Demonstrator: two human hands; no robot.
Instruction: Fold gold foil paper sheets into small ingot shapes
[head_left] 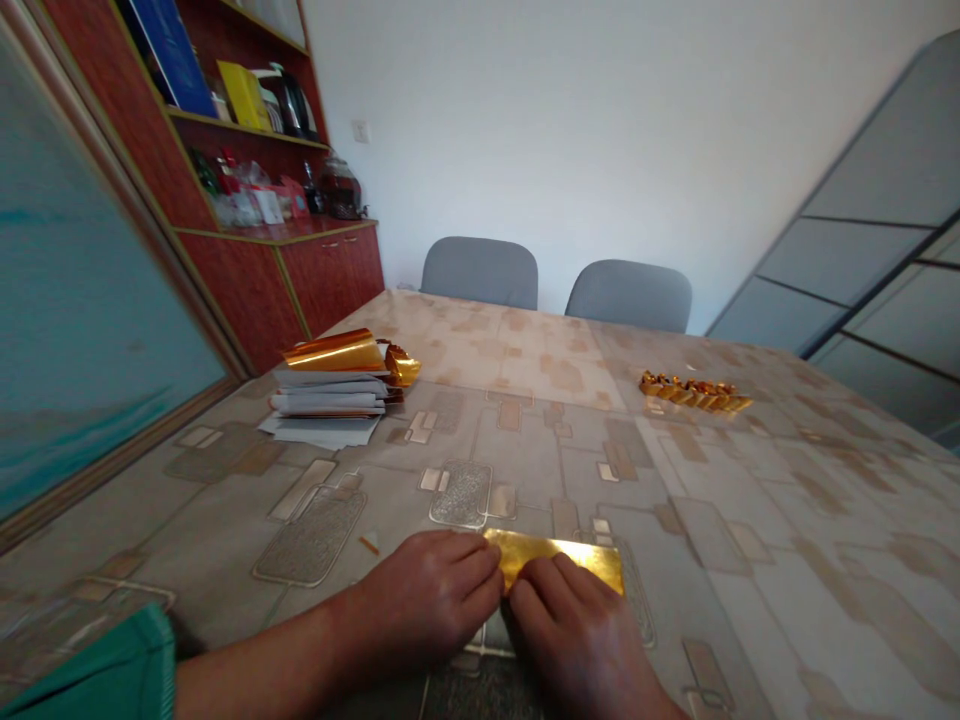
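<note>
A gold foil sheet (559, 558) is clasped on the desk (795, 600) by the left grip (427, 600) at its end and the right grip (577, 640) along its near edge; a paper stack (326, 405) lies beyond.

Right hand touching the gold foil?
Touching. The head view shows the right hand with its fingers lying across the gold foil.

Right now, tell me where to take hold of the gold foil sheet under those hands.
Grip the gold foil sheet by its right end, coming from the right. It lies low on the patterned table cover, and that end shows past the right hand, while the left hand sits at the other end.
</note>
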